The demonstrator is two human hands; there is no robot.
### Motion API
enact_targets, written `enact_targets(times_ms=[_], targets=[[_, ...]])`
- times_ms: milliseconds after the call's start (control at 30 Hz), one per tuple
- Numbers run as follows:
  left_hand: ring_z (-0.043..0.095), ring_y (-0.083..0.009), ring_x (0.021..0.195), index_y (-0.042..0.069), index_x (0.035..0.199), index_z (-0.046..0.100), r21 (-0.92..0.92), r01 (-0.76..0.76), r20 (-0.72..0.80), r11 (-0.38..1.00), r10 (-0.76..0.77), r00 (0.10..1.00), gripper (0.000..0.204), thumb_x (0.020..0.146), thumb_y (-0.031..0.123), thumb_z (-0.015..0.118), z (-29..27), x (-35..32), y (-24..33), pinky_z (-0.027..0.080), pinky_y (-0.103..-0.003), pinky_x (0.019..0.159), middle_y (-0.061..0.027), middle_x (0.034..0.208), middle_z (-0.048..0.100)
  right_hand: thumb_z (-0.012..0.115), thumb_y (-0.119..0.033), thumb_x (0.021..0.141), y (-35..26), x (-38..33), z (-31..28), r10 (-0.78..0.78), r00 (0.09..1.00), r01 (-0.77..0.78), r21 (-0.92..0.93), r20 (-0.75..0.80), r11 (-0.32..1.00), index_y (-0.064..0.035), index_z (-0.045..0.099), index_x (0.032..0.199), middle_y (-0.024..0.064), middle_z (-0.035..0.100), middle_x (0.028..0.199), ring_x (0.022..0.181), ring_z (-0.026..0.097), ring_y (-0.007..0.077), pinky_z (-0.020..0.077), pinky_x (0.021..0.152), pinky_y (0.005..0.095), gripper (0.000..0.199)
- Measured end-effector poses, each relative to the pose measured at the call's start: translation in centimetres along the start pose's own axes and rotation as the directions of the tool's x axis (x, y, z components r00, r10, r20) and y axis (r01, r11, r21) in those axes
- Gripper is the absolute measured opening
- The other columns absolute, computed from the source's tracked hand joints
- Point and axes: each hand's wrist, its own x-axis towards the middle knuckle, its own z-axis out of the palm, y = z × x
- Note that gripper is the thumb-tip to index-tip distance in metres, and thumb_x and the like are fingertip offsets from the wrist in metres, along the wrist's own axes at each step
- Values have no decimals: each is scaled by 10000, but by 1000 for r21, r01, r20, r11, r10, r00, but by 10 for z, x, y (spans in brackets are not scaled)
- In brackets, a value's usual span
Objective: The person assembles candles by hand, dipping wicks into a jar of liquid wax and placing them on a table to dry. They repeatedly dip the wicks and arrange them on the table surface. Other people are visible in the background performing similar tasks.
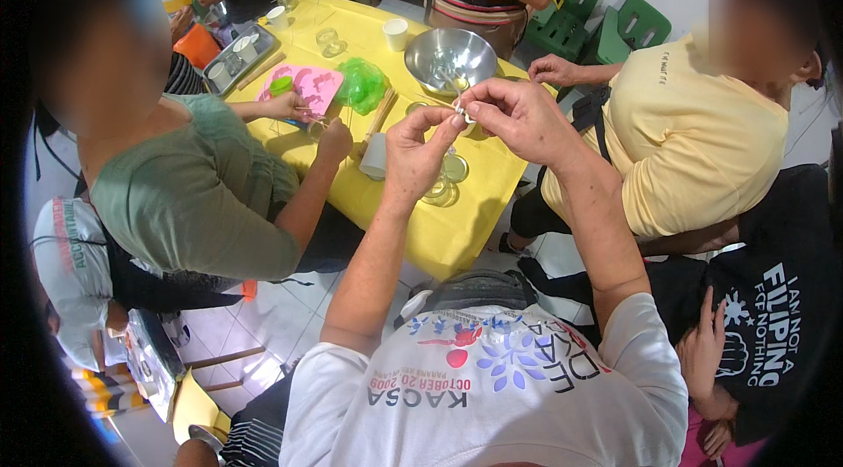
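My left hand (416, 149) and my right hand (523, 121) are raised close together above the near part of a yellow-covered table (443, 237). Thumbs and fingertips of both pinch a small piece of thin white string (460, 110), which looks bent or looped between them. Its full length is hard to make out. Behind my fingers stands a wide steel bowl (423, 55) with something shiny inside. Below my hands, round gold-coloured lids (455, 168) lie on the table, and a white cup (373, 157) is just left of my left hand.
A pink mould (318, 88), a green plastic bag (360, 85) and a white cup (395, 33) are farther back. A metal tray (230, 74) holds cups. One person (193, 177) works at my left; another in yellow (676, 133) stands at my right. Green chairs (637, 26) stand behind.
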Motion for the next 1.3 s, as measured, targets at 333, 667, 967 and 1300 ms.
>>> enact_targets(times_ms=[333,667,967,1300], targets=[[629,-107,840,-20,950,671,129,-47,22,991,45,999,128,875,83,683,-16,-11,14,494,-237,751,-70,901,691,642,-133,891,-6,-3,18,-51,998,49,43,24,998,25,650,959,6,653,849,785,593,51,493,704,216,173],[644,-144,943,-33,1075,659,116,73,108,991,-85,991,227,895,104,663,-40,-25,46,499,-267,850,-101,986,694,638,-133,886,-16,-4,42,-47,998,49,78,-31,996,35,648,948,29,658,828,772,605,72,500,698,233,179],[644,-131,896,-27,1021,675,89,63,71,994,-69,995,196,881,110,680,-53,-42,70,501,-261,831,-89,953,699,629,-122,868,-43,-16,70,-196,974,183,-115,-111,976,31,639,889,55,625,770,701,573,86,467,622,257,154],[600,-77,748,-21,978,690,111,37,73,993,-45,996,195,871,143,695,-65,-40,83,471,-219,674,-52,862,697,625,-113,851,-59,-20,90,-286,939,250,-192,-191,949,37,627,873,99,617,771,665,592,146,470,602,293,152]])
